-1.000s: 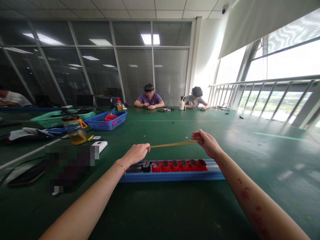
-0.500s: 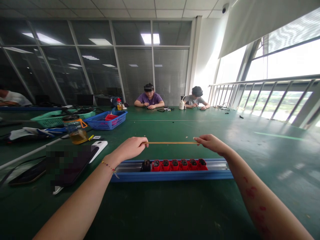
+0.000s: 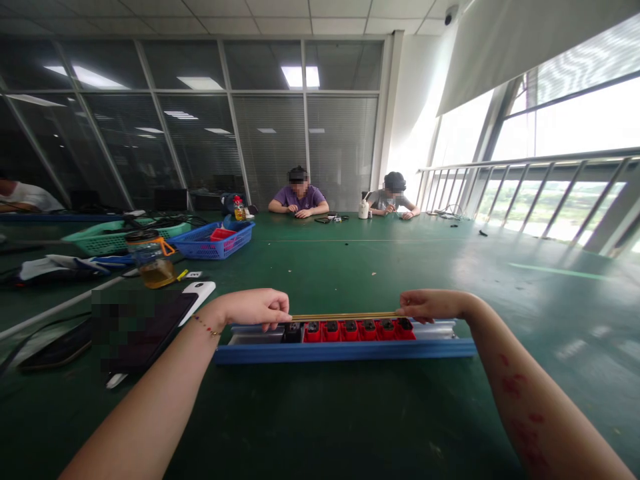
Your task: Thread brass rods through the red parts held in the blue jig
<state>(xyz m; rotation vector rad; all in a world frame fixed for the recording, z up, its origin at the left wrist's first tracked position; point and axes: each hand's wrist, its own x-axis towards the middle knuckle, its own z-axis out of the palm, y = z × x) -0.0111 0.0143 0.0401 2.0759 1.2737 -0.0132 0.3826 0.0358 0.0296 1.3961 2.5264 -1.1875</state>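
Observation:
A long, thin brass-coloured strip (image 3: 345,317) is stretched level between my hands. My left hand (image 3: 260,307) pinches its left end, and my right hand (image 3: 427,305) has the right end between thumb and fingers. Right below the strip runs a blue channel (image 3: 345,351) with a silvery metal inside. Several red blocks with black tops (image 3: 350,331) stand in it side by side, and one black block (image 3: 293,333) is at their left end. The strip lies along the far edge of the blocks; whether it touches them I cannot tell.
To the left are a dark phone-like device (image 3: 55,345), a dark flat panel (image 3: 150,333), a jar of amber liquid (image 3: 155,267), a blue basket (image 3: 215,248) and a green basket (image 3: 95,241). Two people sit across the green table (image 3: 320,413), another at far left.
Both hands have come down and nearer with the strip, from above the table behind the channel to just over its far edge. The strip now shows more than one line.

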